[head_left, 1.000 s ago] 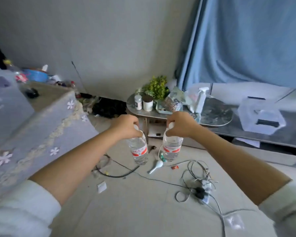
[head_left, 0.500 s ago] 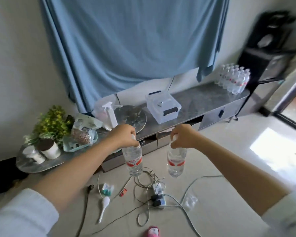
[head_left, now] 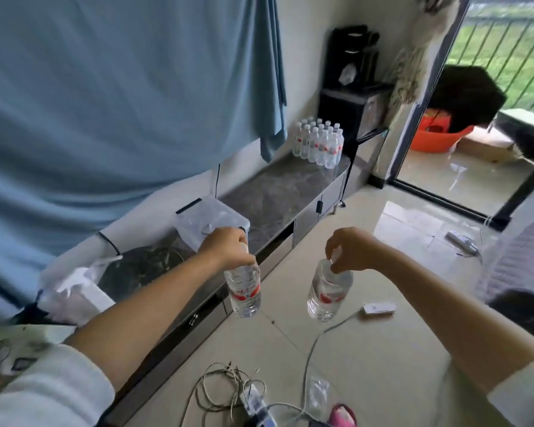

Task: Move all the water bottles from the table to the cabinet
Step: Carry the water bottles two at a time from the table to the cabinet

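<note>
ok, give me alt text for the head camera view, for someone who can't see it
A person carries two water bottles by their tops, one in the left hand and one in the right hand, above a tiled floor. Ahead, a cluster of bottles stands at the far end of a long low cabinet beneath a blue curtain.

Two clear water bottles with red labels, one beside the other, hang upright above the floor. More bottles stand clustered at the far end of the grey cabinet top.
</note>
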### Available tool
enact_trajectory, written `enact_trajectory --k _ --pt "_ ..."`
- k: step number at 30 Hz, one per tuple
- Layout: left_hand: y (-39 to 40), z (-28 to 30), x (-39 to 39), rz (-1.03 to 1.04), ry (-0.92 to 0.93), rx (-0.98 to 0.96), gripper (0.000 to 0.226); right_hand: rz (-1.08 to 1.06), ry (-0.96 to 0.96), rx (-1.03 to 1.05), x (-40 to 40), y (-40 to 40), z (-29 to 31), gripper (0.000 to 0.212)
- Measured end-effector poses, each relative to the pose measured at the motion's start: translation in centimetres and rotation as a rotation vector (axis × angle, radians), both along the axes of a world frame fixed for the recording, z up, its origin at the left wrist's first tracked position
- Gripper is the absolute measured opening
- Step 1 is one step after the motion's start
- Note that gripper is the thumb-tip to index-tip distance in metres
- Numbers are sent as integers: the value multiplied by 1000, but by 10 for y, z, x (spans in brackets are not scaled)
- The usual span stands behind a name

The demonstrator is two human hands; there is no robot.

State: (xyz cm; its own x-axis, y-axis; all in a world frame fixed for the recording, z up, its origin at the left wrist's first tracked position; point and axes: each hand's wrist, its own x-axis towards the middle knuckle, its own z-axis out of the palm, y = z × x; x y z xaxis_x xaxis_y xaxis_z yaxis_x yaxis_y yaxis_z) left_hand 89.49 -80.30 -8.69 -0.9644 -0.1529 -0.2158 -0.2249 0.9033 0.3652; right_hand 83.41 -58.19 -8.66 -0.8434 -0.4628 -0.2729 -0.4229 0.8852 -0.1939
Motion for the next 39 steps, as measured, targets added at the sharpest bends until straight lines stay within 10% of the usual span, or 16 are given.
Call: enact_trajectory --k 39 --pt "126 -8 -676 121 41 36 23 196 -31 54 -714 128 -21 22"
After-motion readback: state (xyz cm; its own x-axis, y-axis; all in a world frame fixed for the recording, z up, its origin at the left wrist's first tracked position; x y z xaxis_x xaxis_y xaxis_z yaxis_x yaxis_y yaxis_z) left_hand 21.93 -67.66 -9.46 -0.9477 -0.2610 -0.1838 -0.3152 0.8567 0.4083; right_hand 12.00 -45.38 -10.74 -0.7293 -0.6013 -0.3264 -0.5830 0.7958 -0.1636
